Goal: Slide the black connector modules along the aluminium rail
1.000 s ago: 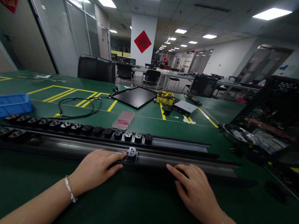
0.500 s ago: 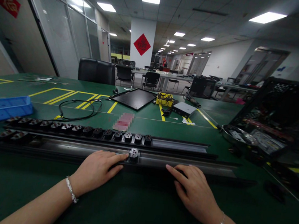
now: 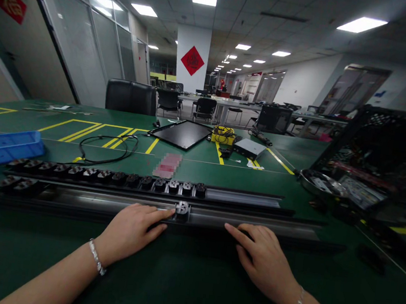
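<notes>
A single black socket module point(image 3: 182, 210) sits in the channel of the near long black rail point(image 3: 231, 221). My left hand point(image 3: 129, 232) reaches over the rail's front edge, its index fingertip against the module's left side. That hand is open, with the thumb apart from the index finger. My right hand point(image 3: 264, 258) is also open, its index finger stretched out over the front edge, to the right of the module. More socket modules point(image 3: 23, 185) sit at this rail's left end. Just behind, a second rail point(image 3: 245, 198) carries a row of several similar modules point(image 3: 132, 180).
A blue bin point(image 3: 3, 147) stands at left, near a looped black cable point(image 3: 107, 150). Farther back are a flat black panel point(image 3: 183, 134), a yellow box point(image 3: 223, 135) with cables and a grey box point(image 3: 250, 148). At right stand a metal bowl point(image 3: 306, 183) and an open black case point(image 3: 383, 159).
The module in the near rail looks shifted very slightly right, with my left index fingertip still against it. My right hand has hardly moved.
</notes>
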### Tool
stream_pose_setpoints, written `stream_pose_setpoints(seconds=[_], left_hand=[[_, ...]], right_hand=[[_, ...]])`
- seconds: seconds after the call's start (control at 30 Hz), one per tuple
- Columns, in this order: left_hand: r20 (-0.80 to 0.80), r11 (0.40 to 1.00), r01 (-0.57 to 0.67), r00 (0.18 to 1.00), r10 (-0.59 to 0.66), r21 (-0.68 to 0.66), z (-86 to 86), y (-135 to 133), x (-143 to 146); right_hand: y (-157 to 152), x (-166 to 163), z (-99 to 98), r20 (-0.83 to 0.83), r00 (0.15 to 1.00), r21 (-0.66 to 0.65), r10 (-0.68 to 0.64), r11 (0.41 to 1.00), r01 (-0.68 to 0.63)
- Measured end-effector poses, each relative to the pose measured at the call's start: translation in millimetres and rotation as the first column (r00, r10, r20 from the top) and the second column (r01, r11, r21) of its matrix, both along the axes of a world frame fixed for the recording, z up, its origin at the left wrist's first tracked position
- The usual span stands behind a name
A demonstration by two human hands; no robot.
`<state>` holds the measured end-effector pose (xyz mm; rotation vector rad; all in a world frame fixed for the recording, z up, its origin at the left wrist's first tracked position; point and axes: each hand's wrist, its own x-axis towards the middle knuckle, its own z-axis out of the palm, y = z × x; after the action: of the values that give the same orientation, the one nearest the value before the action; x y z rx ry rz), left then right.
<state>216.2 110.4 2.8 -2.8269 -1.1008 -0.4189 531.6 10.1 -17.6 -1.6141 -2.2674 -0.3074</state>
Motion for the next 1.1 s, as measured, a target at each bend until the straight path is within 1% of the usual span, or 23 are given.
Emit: stream_pose_setpoints(seconds=[0.1, 0.23, 0.5, 0.63, 0.83, 0.93, 1.1], left_hand=[[0.005, 1.0, 0.012, 1.0, -0.012, 0.012, 0.1, 0, 0], [-0.004, 1.0, 0.012, 1.0, -0.012, -0.011, 0.4, 0, 0], [-0.004, 0.999, 0.018, 1.0, -0.018, -0.029, 1.1, 1, 1], [-0.004, 0.999, 0.018, 1.0, -0.018, -0.037, 1.5, 0, 1], [0.03, 0.999, 0.027, 0.999, -0.029, 0.038, -0.1, -3, 2], [0.059, 0.995, 0.053, 0.997, -0.058, 0.08, -2.8, -8, 6], [0.074, 0.994, 0.07, 0.994, -0.076, 0.081, -7.7, -12, 11]], right_hand=[[0, 0, 0.6, 0.002, 1.0, 0.005, 0.0, 1.0, 0.0], [-1, -1, 1.6, -0.001, 1.0, -0.003, -0.004, 1.0, 0.004], [-1, -1, 2.0, 0.007, 1.0, 0.02, -0.001, 1.0, 0.001], [0, -1, 1.4, 0.004, 1.0, 0.002, -0.005, 1.0, 0.005], [0, -1, 1.3, 0.009, 1.0, 0.016, -0.002, 1.0, 0.002], [0, -1, 1.2, 0.006, 1.0, 0.018, 0.001, 1.0, -0.002], [0, 0, 0.2, 0.002, 1.0, 0.016, 0.002, 1.0, -0.002]])
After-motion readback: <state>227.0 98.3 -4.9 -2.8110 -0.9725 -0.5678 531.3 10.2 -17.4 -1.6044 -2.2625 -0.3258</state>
